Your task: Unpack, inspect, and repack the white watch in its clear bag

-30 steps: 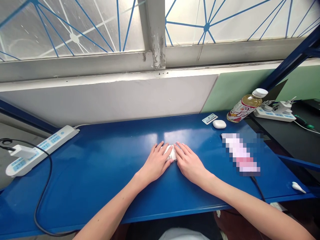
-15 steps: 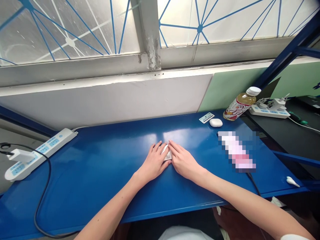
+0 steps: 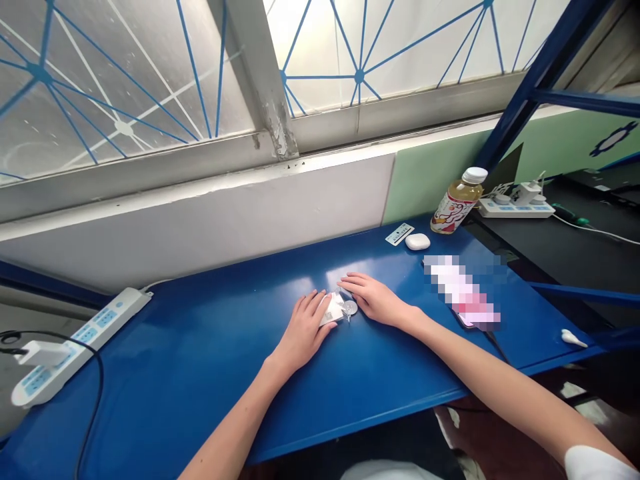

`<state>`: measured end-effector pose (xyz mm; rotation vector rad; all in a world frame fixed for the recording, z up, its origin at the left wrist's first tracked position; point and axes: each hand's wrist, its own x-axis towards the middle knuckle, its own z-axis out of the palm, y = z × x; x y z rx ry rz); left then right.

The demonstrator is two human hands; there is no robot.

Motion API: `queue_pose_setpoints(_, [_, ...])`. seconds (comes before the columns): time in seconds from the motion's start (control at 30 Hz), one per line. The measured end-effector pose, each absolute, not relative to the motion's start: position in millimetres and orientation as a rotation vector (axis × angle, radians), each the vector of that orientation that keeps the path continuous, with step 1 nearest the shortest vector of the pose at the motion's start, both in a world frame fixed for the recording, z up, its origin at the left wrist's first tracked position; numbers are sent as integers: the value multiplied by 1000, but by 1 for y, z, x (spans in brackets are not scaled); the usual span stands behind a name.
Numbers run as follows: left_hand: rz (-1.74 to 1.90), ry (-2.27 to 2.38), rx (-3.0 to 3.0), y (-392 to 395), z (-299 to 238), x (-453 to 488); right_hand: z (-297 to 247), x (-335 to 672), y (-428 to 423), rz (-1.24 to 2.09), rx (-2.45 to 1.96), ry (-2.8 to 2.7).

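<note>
A small white box (image 3: 331, 311) with grey print lies on the blue desk under my left hand (image 3: 306, 327). The left fingers rest along its far side and the thumb is at its near edge, so the hand grips it. Just right of the box is a small round, greyish, see-through piece (image 3: 351, 308), perhaps plastic. My right hand (image 3: 376, 299) is beside this piece, palm down, with its fingers stretched out to the left. A bit of clear material shows under the right fingertips; whether they hold it is hard to make out.
On the right of the desk (image 3: 210, 360) are a pixelated phone (image 3: 463, 293) with a cable, a white earbud case (image 3: 417, 242), a card (image 3: 400, 234), a drink bottle (image 3: 456, 203) and a white earbud (image 3: 573, 339). A power strip (image 3: 95, 337) with a black cable lies left.
My right hand has moved right, away from the left, and its fingers have straightened. The round see-through piece now shows between the hands. The view has tilted and shifted.
</note>
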<state>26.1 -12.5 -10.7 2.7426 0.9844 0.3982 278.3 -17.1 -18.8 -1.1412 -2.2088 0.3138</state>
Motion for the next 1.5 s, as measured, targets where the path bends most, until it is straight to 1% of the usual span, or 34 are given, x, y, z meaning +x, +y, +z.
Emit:
queue_pose_setpoints(0.1, [479,920,2723,-12,-9,26,-14,281,-17,353,-1049,-2196])
queue_pose_setpoints(0.27, [589,831,2616,-13,-6,26,3,284,-21,337,-1031,-2053])
queue_pose_setpoints(0.37, [713,870,2431,-14,-4,25,10,283,-25,504,-953,-1908])
queue_pose_setpoints(0.5, [910,937,1953,-15,3,26,16,277,-29,681,-998,-1610])
queue_pose_setpoints(0.63, [912,988,1658,-15,12,30,18,273,-27,901,-1117,-1301])
queue_pose_setpoints(0.73, [890,1052,1568,-15,14,34,17,273,-23,1058,-1175,-1208])
queue_pose_setpoints(0.9, [927,1174,1607,-13,12,35,12,274,-20,1154,-1244,-1183])
queue_pose_setpoints(1.07, [1064,1249,1938,-13,7,33,8,274,-20,1227,-1266,-1298])
queue_pose_setpoints(1.17, [1000,1176,2090,-12,3,32,3,273,-21,1264,-1256,-1411])
queue_pose_setpoints(1.3, [838,1152,1984,-8,0,31,-1,272,-21,1262,-1244,-1480])
queue_pose_setpoints(1.5, [815,1145,1798,-2,4,27,4,272,-23,1284,-1190,-1496])
